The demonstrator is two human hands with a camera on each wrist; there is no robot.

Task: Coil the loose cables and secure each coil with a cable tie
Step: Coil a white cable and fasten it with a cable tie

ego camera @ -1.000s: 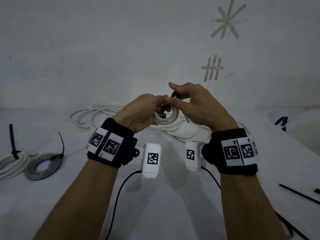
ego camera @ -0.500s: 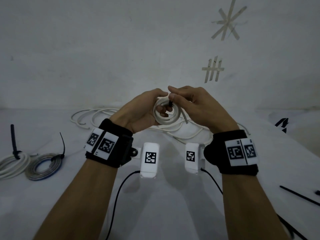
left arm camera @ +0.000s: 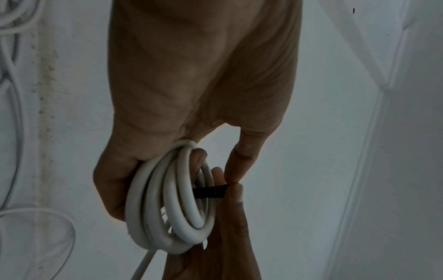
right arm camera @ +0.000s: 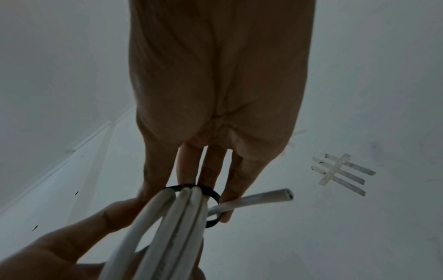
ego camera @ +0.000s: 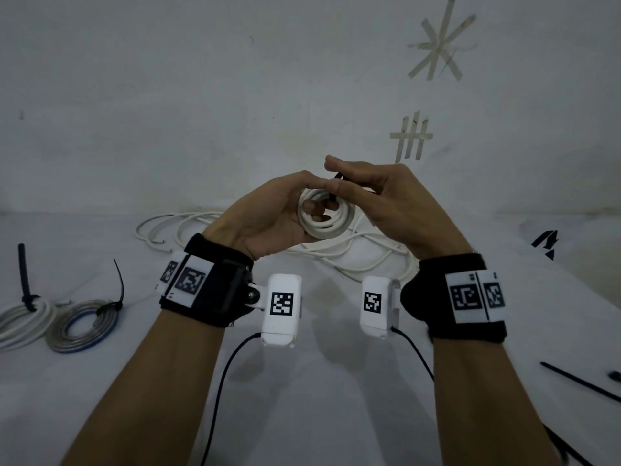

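Note:
A small white cable coil [ego camera: 327, 218] [left arm camera: 167, 204] [right arm camera: 167, 217] is held up above the table between both hands. My left hand [ego camera: 279, 213] [left arm camera: 191, 94] grips the coil, fingers curled through its middle. A black cable tie [ego camera: 334, 186] [left arm camera: 210, 191] [right arm camera: 210, 193] loops around the coil's strands. My right hand [ego camera: 386, 200] [right arm camera: 215, 94] pinches the tie beside the coil. The cable's cut end [right arm camera: 275, 197] sticks out past the right fingers.
Loose white cables [ego camera: 336, 253] lie tangled on the white table [ego camera: 319, 398] behind the hands. Two tied coils, white [ego camera: 20, 317] and silver-blue [ego camera: 84, 324], sit at the left. A spare black tie [ego camera: 578, 381] lies at the right. A wall with tape marks rises behind.
Both hands have lifted the coil slightly and turned it. The right hand has drawn the black tie around the strands.

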